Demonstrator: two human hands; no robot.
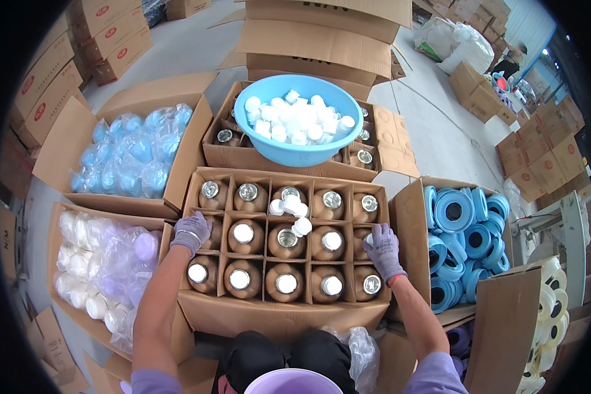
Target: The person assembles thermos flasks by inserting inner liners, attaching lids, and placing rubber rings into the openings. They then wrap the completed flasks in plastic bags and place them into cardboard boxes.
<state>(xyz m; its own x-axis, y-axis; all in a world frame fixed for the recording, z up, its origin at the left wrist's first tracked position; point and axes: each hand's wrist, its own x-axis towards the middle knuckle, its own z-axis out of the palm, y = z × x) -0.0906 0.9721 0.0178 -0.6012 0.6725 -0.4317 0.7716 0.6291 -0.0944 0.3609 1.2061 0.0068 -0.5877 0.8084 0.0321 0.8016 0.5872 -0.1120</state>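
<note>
In front of me stands a divided cardboard box (282, 314) of brown bottles with silvery mouths. White stoppers sit on several middle- and front-row bottles, such as the front-left bottle (239, 280). Back-row mouths show silver, as does the front-right bottle (372, 284). A few loose white stoppers (289, 206) lie over the back-middle bottle, and another stopper (302, 227) rests at the open mouth below. My left hand (193, 231), in a grey glove, curls over the middle row's leftmost bottle; its grip is hidden. My gloved right hand (382, 251) closes on a white stopper (369, 241) at that row's right end.
Behind, a blue basin (295, 154) of white stoppers rests on another bottle box. Boxes of bagged blue caps (131, 151) and bagged white and lilac caps (98, 262) stand left. At right are blue ring-shaped parts (454, 210) and cream ones (551, 315). A lilac tub (294, 382) is near my lap.
</note>
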